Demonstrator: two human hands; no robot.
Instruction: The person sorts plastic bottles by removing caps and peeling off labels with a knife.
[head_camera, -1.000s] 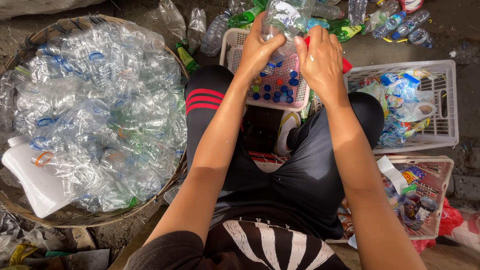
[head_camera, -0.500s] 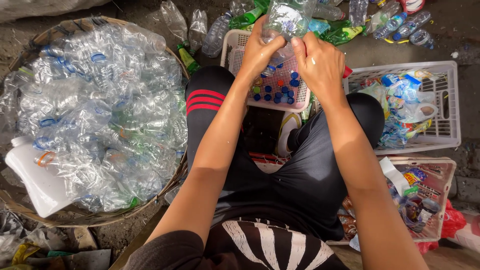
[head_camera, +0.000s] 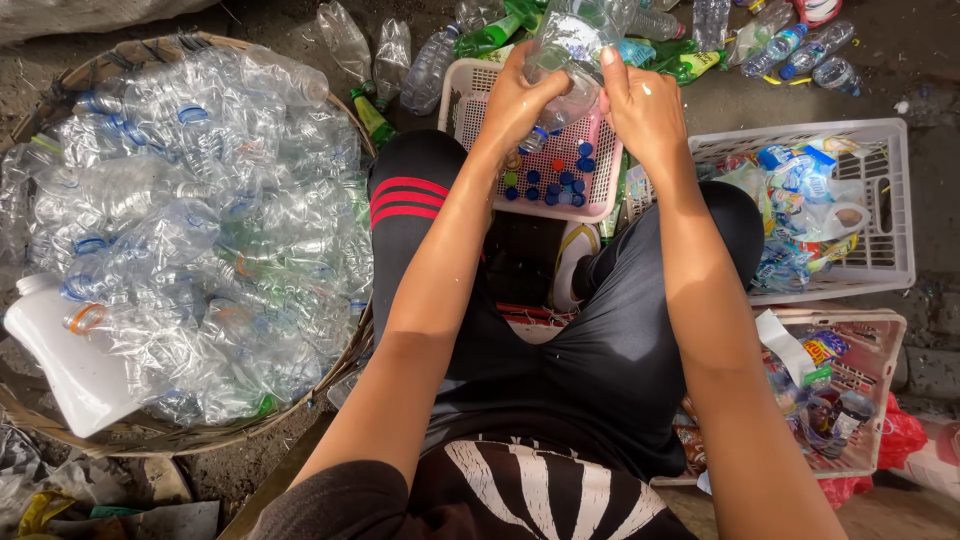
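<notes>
Meanwhile, little has changed since half a second ago: both hands have stayed on the clear plastic bottle (head_camera: 572, 50), raised over the pink basket (head_camera: 470, 110), though the left hand's fingers have slid lower toward the neck. The left hand (head_camera: 520, 95) is closed around the bottle's lower part, its grip wrapped near the blue-ringed neck that points down. The right hand (head_camera: 645, 110) presses against the bottle's right side, fingers curled and closed on it, thumb up along the wall. Just below both grips, blue and red caps (head_camera: 560, 180) lie in the pink basket. Well off to the left of the left grip stands a round woven basket (head_camera: 130, 435) heaped with crushed clear bottles. Right of the right grip sits a white crate (head_camera: 890, 200) of wrappers.
</notes>
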